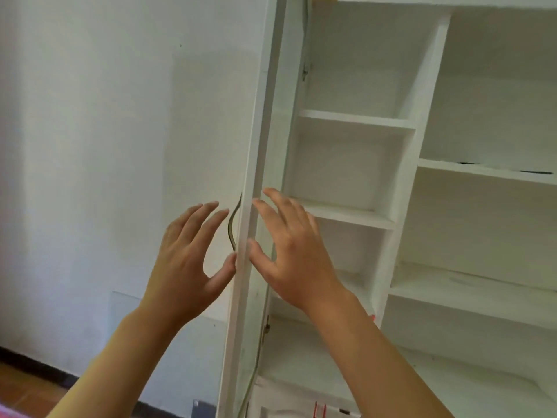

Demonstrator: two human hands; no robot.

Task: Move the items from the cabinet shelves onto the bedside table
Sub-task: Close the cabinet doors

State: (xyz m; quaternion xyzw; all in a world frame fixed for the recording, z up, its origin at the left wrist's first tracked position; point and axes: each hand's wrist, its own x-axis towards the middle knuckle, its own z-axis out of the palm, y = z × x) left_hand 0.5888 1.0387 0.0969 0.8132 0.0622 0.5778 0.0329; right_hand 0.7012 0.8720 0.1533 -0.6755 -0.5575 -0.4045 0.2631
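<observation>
Cabinet door [253,176] edge-on, swung wide. Left hand [193,254] and right hand [289,251] flank its edge, fingers spread, holding nothing — steadying door for shelf access. Few items low on bottom shelf [316,408] — bedside worktop unseen.

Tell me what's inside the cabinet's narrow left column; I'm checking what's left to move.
The upper shelves look bare. At the bottom lies something white with red parts, partly hidden by the right hand and arm.
</observation>
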